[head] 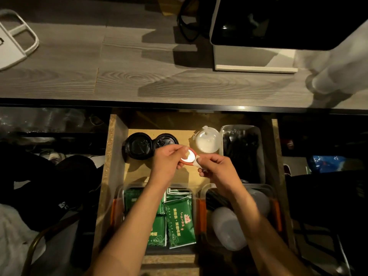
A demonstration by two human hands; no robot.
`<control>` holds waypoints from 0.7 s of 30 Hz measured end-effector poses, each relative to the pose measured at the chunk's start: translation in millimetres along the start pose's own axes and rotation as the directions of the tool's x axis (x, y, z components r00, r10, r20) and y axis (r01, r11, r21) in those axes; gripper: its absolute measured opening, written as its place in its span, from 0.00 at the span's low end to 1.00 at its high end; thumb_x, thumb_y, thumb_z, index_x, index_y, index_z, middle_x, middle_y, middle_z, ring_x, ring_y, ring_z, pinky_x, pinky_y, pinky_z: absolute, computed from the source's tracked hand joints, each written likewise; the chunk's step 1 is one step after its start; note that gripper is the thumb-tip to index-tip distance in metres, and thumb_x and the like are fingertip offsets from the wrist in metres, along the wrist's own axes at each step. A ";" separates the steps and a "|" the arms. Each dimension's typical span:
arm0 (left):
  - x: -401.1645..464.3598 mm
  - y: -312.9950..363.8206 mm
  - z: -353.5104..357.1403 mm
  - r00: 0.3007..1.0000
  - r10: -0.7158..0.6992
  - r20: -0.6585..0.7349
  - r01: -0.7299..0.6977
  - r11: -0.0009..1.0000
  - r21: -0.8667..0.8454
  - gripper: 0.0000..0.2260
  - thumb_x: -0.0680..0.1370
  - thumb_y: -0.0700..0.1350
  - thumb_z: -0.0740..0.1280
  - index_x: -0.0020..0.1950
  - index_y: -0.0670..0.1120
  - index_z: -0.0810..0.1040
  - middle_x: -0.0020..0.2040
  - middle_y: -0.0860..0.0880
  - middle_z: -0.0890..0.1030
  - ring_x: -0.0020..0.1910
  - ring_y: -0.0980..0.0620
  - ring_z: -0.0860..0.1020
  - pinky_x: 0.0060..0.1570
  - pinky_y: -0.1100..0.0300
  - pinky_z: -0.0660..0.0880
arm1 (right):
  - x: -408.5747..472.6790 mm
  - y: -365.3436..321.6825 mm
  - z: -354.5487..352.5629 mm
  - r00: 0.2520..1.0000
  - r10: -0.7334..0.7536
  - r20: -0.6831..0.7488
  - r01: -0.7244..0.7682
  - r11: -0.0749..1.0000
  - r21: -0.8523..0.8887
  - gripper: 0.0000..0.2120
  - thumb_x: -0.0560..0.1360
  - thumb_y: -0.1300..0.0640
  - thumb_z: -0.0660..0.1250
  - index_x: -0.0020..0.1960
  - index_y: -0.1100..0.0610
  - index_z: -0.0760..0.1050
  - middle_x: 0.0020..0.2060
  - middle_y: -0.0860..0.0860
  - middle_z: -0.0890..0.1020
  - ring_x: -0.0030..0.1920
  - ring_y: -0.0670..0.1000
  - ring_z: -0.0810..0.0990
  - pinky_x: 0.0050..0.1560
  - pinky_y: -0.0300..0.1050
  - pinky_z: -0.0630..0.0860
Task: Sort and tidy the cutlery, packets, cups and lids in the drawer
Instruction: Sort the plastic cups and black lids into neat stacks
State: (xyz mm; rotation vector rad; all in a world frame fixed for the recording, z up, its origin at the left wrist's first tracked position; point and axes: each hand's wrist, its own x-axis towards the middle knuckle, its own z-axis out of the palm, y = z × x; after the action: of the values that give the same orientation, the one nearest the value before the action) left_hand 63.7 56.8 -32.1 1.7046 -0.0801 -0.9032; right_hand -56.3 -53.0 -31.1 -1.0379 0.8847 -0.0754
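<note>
Holding a small red-rimmed round piece [188, 157] above the open drawer [111, 156], both hands meet over the bare middle of the floor. The left hand [166, 162] pinches the piece's left edge, fingers curled round it. The right hand [214, 166] pinches its right side, where a pale tab or wrapper sticks out; its fingers are closed tight too. Whether the piece is a small lid or a sealed cup cannot be told.

What the next move turns on: the piece hangs just short of the lids at the back. The two black lids [137, 145] lie beyond and to the left, nearer the left hand. The white lid [207, 140] lies beyond and slightly right, just past the right hand's knuckles. Being round, the piece has no long axis to line up; only its flat face matters, and that faces up toward the camera.

Closer to the person, a tray of green packets [179, 220] sits under the left forearm, and a tray with clear cups [227, 230] under the right. A clear tray of black cutlery [241, 148] stands at the right rear.

Judging by colour, the piece probably belongs by the white lid, a short reach for the right hand.
</note>
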 end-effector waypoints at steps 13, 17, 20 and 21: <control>4.1 -20.7 154.6 0.874 -0.337 0.349 0.353 0.936 0.019 0.20 0.85 0.55 0.55 0.69 0.44 0.73 0.57 0.46 0.81 0.54 0.47 0.80 0.56 0.52 0.77 | 4.2 16.0 -121.2 0.825 0.044 -0.564 -0.105 0.992 -0.077 0.14 0.75 0.67 0.66 0.60 0.65 0.78 0.49 0.60 0.83 0.45 0.54 0.82 0.43 0.44 0.78; 12.6 -28.8 169.4 0.874 -0.395 0.285 0.396 0.917 0.057 0.20 0.85 0.55 0.56 0.69 0.43 0.73 0.58 0.46 0.80 0.57 0.46 0.79 0.60 0.50 0.75 | 17.4 15.3 -132.6 0.868 0.059 -0.494 -0.206 0.947 -0.248 0.13 0.79 0.58 0.64 0.55 0.68 0.80 0.49 0.62 0.83 0.50 0.60 0.82 0.51 0.53 0.78; 11.3 -31.3 167.2 0.884 -0.390 0.257 0.378 0.921 0.097 0.21 0.84 0.56 0.56 0.68 0.44 0.74 0.60 0.46 0.80 0.60 0.46 0.78 0.64 0.50 0.73 | 10.3 7.8 -135.6 0.873 0.026 -0.487 -0.183 0.943 -0.278 0.14 0.82 0.54 0.60 0.48 0.64 0.77 0.40 0.55 0.80 0.39 0.51 0.79 0.42 0.44 0.76; 8.9 -29.7 165.6 0.894 -0.377 0.243 0.363 0.926 0.101 0.20 0.84 0.56 0.56 0.68 0.44 0.74 0.59 0.47 0.80 0.60 0.46 0.78 0.65 0.50 0.73 | 5.7 4.0 -134.6 0.867 -0.008 -0.499 -0.159 0.943 -0.291 0.13 0.82 0.55 0.59 0.48 0.63 0.76 0.41 0.55 0.80 0.40 0.51 0.78 0.41 0.42 0.74</control>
State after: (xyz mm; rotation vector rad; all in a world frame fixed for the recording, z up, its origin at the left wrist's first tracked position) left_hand -40.5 -69.6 -71.4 1.6704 0.0514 -1.4194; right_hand -143.7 -149.6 -65.3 -1.3175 1.4437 -0.1372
